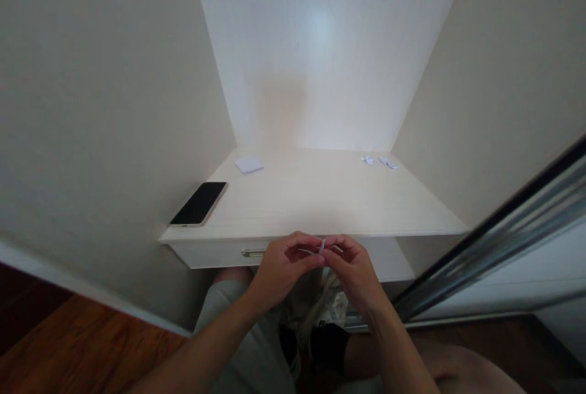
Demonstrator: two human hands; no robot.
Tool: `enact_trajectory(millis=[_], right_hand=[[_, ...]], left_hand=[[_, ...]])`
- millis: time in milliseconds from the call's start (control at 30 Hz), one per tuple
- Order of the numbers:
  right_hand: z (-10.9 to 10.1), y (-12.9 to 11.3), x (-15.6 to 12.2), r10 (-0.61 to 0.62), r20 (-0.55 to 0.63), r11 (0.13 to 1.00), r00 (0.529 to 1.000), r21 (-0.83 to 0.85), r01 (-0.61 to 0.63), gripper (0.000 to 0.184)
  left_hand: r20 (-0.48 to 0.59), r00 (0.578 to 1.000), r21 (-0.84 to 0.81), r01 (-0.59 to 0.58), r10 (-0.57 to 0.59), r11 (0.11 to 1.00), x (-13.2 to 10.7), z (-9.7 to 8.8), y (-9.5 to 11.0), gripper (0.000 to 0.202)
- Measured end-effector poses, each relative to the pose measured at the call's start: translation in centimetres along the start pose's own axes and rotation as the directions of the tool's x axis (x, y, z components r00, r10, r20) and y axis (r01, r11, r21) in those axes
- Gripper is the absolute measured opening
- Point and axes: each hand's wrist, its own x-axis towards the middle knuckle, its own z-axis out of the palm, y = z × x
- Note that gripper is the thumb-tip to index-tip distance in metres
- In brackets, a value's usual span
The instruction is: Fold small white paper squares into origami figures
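My left hand (284,266) and my right hand (351,267) meet in front of the white shelf's front edge (293,232). Both pinch a small white piece of paper (322,246) between thumbs and fingertips. The fingers of both hands are curled and closed on it. The paper is tiny and thin, and its shape is hard to make out. Below my hands my knees in grey shorts show.
A black phone (199,203) lies at the shelf's left front corner. A white paper square (249,164) rests at the back left, and several small folded white pieces (379,161) sit at the back right. A drawer handle (253,253) shows under the shelf. A sliding door rail (494,241) crosses the right.
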Motion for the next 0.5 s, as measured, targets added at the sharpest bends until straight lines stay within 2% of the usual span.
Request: enact_trajectory(millis=[167,400,500], right_hand=[[-2.0,-0.2,1.8,0.046,0.088,0.999,0.995,0.007,-0.046,0.018],[-3.1,0.6,3.0,0.084,0.125,0.996,0.989,0.023,-0.088,0.019],[-3.4,1.0,3.1,0.101,0.142,0.993,0.985,0.039,-0.108,0.017]], left_hand=[[0.155,0.987,-0.087,0.065,-0.051,0.994,2.4,-0.4,-1.4,0.026],[0.233,0.962,-0.172,0.187,-0.145,0.967,4.3,-0.8,-2.6,0.026],[0.272,0.951,-0.204,0.205,-0.145,0.957,4.7,-1.0,-3.0,0.024]])
